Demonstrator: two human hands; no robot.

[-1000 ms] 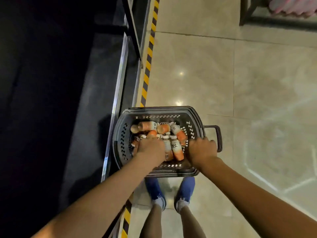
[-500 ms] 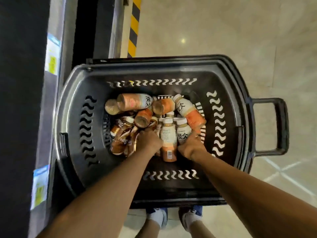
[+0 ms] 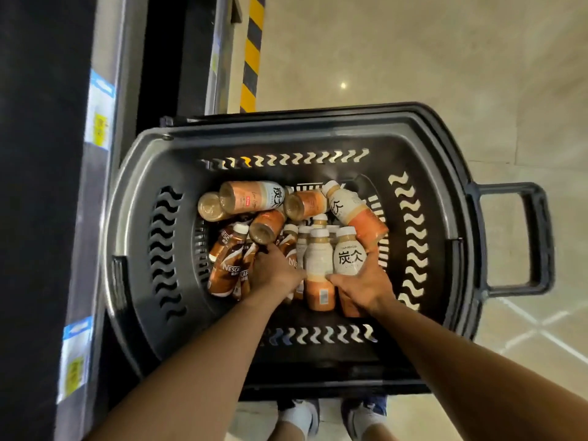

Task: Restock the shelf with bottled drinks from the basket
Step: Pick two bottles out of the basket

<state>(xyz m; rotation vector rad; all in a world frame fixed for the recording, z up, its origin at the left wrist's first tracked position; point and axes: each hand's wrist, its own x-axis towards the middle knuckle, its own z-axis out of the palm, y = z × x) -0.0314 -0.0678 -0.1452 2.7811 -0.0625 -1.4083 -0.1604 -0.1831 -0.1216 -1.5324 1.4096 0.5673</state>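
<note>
A dark grey plastic basket stands on the floor and holds several coffee bottles in a heap. Brown Nescafe bottles lie at its left, white-and-orange latte bottles at the back and right. My right hand is wrapped around a white-and-orange latte bottle with black characters on it. My left hand is down among the brown bottles with its fingers closed on one; the hand covers most of that bottle. Another latte bottle stands between my hands.
The shelf edge with blue and yellow price tags runs along the left, right beside the basket. A yellow-and-black striped strip marks the floor beyond. The basket's pull handle sticks out to the right over beige tiles. My shoes are below.
The view has dropped much closer to the basket. My right hand went from the basket's rim down to a latte bottle and closed on it. My left hand stayed among the brown bottles.
</note>
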